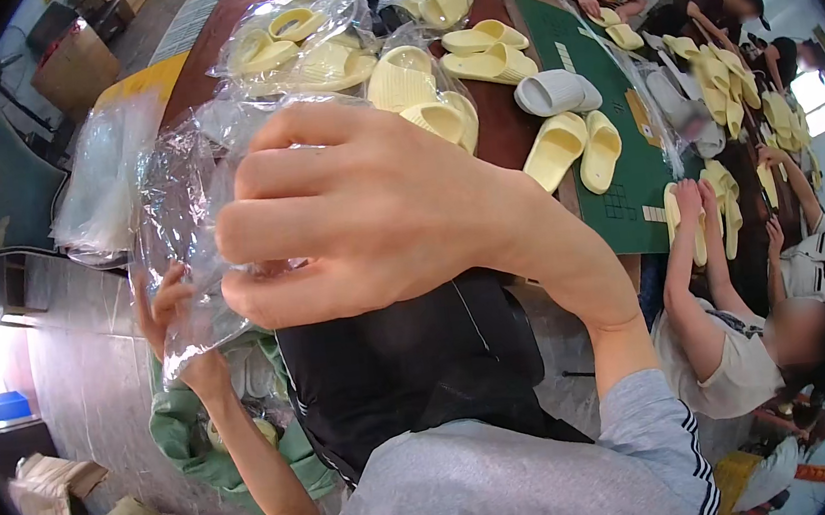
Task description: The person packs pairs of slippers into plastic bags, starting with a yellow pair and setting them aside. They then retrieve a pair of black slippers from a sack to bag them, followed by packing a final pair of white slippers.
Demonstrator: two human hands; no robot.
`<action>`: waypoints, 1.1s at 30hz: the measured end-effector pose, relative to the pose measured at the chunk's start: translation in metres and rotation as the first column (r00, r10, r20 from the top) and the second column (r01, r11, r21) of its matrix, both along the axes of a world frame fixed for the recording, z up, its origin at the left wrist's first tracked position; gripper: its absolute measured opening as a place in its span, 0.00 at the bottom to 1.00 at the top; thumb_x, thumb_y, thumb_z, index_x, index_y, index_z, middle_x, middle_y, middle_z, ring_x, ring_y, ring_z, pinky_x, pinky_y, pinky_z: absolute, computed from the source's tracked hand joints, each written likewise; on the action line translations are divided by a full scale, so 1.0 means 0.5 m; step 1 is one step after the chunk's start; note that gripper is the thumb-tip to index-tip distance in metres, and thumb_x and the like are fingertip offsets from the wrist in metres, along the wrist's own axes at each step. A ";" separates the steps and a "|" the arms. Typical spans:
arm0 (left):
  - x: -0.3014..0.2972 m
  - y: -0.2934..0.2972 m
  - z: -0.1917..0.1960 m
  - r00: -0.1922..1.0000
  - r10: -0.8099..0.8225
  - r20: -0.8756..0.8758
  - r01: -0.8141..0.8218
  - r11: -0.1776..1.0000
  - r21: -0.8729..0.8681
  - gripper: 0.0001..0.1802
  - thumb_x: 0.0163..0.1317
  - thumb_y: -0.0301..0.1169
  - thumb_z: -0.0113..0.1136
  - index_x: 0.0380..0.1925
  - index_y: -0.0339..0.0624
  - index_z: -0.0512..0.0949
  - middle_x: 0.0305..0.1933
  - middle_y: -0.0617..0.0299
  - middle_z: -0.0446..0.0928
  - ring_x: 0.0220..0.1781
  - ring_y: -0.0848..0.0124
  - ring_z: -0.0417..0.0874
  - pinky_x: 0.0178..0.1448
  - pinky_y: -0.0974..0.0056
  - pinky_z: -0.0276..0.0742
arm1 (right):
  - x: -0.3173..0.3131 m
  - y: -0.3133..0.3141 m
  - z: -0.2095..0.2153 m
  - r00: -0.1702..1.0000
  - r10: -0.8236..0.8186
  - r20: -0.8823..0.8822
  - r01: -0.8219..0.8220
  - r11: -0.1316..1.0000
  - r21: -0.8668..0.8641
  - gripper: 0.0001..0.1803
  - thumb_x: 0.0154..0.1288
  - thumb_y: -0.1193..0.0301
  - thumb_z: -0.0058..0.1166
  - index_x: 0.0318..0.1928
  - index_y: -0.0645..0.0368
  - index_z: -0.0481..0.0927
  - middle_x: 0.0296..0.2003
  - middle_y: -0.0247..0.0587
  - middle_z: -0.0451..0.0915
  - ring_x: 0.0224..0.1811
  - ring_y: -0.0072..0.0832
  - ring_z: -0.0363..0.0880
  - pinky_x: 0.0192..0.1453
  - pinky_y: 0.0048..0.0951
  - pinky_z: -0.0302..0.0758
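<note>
The landmark for all positions is the green mat (635,174), which lies on the table. The right hand (368,212) is left of the green mat, well apart from it, back of the hand uppermost. Its fingers are curled inward toward the palm; their tips are hidden, so I cannot tell how closely they meet or whether they grip the film.

The clear plastic bag (171,207) extends to the left of that hand, farther from the green mat, crumpled and glossy. The left hand (172,308) is at the bag's lower part, farther from the green mat than the right hand. Its fingers are partly bent and slightly apart (film obscures some of them); I cannot tell whether they have hold of it.

One yellow slipper pair (601,152) lies at the left edge of the green mat, with a grey slipper pair (548,92) near it, also on that edge. Left of the green mat are loose yellow slippers (488,67) and bagged yellow slippers (337,62). A pile of clear bags (103,179) lies well to its left. Right of the green mat, a co-worker's hands (693,203) are at other yellow slippers (726,199).
</note>
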State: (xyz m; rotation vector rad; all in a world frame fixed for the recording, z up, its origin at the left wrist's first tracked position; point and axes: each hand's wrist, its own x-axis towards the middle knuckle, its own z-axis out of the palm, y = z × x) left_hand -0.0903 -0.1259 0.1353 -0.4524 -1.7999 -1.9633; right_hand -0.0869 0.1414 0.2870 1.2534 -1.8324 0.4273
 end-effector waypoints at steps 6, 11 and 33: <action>-0.024 -0.025 0.003 0.983 0.113 0.144 -0.152 0.942 0.298 0.09 0.71 0.30 0.53 0.42 0.35 0.77 0.40 0.60 0.77 0.42 0.68 0.82 0.49 0.60 0.81 | -0.016 0.058 -0.030 0.947 -0.265 -0.181 0.227 0.951 -0.209 0.18 0.47 0.73 0.60 0.43 0.45 0.84 0.39 0.30 0.76 0.41 0.31 0.78 0.46 0.32 0.76; -0.108 -0.201 -0.096 0.928 0.238 0.286 -0.367 0.719 0.590 0.11 0.67 0.34 0.59 0.44 0.38 0.77 0.41 0.62 0.79 0.46 0.67 0.82 0.52 0.61 0.81 | 0.126 0.087 -0.280 0.623 -0.248 0.742 0.517 0.842 -0.153 0.19 0.55 0.82 0.57 0.48 0.56 0.82 0.43 0.46 0.78 0.46 0.44 0.79 0.49 0.38 0.76; -0.335 -0.230 -0.387 0.752 -0.089 0.653 -0.642 0.128 0.756 0.24 0.68 0.45 0.40 0.50 0.39 0.76 0.50 0.50 0.78 0.55 0.51 0.77 0.58 0.45 0.75 | 0.062 0.056 -0.507 0.273 -0.064 0.960 0.893 0.389 -0.228 0.23 0.75 0.66 0.42 0.62 0.69 0.67 0.40 0.61 0.76 0.45 0.54 0.73 0.52 0.46 0.67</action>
